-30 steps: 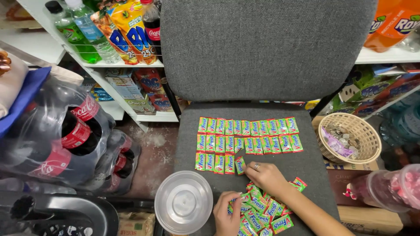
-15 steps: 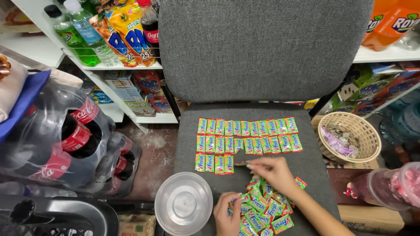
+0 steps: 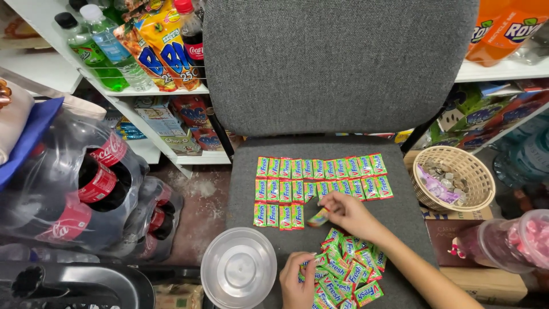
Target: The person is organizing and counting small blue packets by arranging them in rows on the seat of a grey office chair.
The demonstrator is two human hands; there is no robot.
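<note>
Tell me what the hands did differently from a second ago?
The right hand went from the end of the bottom row back to the loose pile, took a new green packet in its grip, and now carries it toward that row, which gained one. The left hand stayed on the pile. The clear lid and basket did not move.

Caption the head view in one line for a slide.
Right hand lays a candy sachet beside neat rows of sachets on a grey chair seat; left hand rests on the loose pile.
</note>
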